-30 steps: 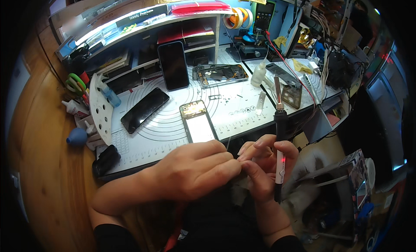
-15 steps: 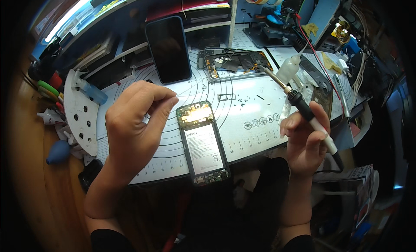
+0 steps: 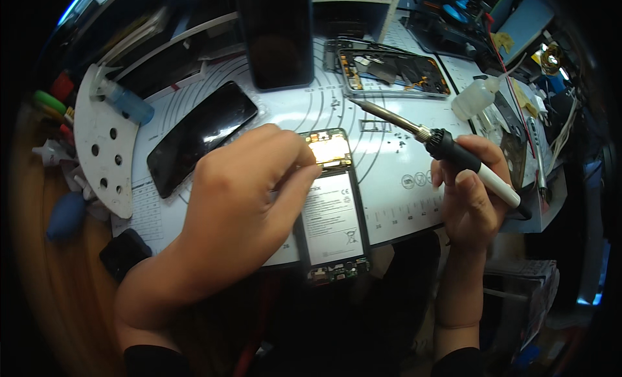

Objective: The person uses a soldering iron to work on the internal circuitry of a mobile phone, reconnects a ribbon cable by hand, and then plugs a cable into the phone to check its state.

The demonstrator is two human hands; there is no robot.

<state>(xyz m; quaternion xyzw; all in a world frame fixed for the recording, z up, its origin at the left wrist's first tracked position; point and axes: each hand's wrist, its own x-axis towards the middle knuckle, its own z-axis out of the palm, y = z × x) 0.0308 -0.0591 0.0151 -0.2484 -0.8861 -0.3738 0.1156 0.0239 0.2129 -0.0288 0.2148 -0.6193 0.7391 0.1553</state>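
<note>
Left hand (image 3: 253, 202) had shifted over the opened phone (image 3: 337, 215)'s left edge, just below frame centre; grip pinched closed, contents hidden. Right hand (image 3: 478, 199) gripped a soldering iron (image 3: 447, 147), right of centre.

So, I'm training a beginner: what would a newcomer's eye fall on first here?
Probably the opened phone, its upper end gleaming, partly hidden by the left hand. Next, the soldering iron in the right hand, its tip pointing up and left above the mat.
</note>
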